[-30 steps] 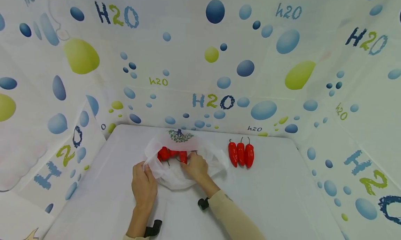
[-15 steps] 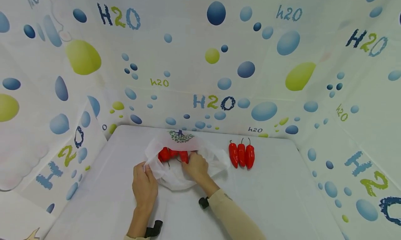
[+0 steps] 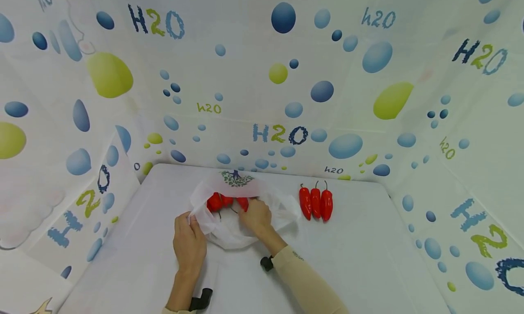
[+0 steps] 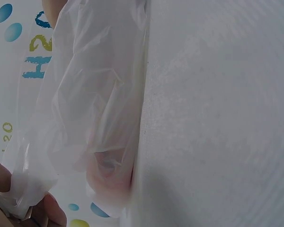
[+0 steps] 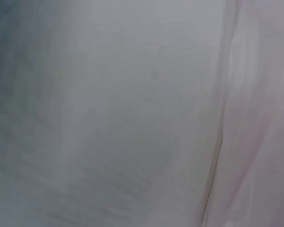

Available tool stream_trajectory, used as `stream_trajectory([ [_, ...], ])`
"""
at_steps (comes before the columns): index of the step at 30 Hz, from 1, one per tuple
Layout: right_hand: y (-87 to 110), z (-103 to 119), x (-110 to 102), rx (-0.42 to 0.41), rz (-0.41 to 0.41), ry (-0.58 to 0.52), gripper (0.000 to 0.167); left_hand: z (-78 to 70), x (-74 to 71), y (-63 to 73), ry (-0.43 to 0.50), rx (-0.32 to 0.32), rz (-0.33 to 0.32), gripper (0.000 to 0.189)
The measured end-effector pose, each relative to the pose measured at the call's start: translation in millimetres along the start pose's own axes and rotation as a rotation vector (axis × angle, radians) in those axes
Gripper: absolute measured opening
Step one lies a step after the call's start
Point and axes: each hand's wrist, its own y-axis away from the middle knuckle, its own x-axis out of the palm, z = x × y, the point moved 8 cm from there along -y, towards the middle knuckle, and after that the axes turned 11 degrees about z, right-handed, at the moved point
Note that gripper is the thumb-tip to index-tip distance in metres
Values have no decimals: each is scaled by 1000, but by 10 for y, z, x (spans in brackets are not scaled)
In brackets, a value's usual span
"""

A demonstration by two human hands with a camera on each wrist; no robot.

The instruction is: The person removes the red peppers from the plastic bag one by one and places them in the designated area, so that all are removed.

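A thin white plastic bag (image 3: 227,242) with a tree print lies on the table, its mouth facing me. My left hand (image 3: 189,241) pinches the left rim; in the left wrist view the thumb and fingers (image 4: 54,210) grip the bunched film (image 4: 26,191). Inside, red peppers (image 3: 214,202) with thin stems show at the left. My right hand (image 3: 257,218) reaches into the mouth with curled fingers, holding another red pepper (image 3: 243,203), which it partly covers. The right wrist view is blurred, with bag film (image 5: 255,123) at its right and no hand visible.
Three long red chili peppers (image 3: 315,204) lie side by side to the right of the bag, stems pointing away. The white table (image 3: 368,259) is enclosed by patterned curtain walls (image 3: 254,77) at the back and sides.
The red pepper at my right fingertips has shifted and tilted slightly, and more of it is now behind the hand. My left hand has kept its hold on the rim.
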Motion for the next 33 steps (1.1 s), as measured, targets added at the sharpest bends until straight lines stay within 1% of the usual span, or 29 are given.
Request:
stream_trajectory([
  [2,0,-4,-1,-11,-6,11,24,-4,3,2,-2,4,1,24],
  [4,7,-17,-4,-16,-2,-4,23,-8,6,6,-5,7,3,24],
  [6,13,-45,-1,-14,5,-41,24,-13,10,10,-6,11,4,24],
  [9,22,-109,15,8,29,-126,28,-13,13,10,-6,14,3,24],
  [11,26,-147,9,17,25,-170,30,-2,17,4,-9,12,1,24],
  [16,63,-209,-56,43,14,-244,34,38,38,-6,-16,-8,14,25],
  [20,118,-238,-96,71,49,-295,31,49,49,-5,-13,-21,23,26],
  [24,195,-226,-174,53,64,-351,28,41,54,-3,-11,-32,29,27],
  [27,260,-228,-236,36,61,-389,28,29,55,-3,-14,-31,32,26],
  [33,349,-262,-287,23,72,-455,26,4,24,-9,-9,-14,7,25],
])
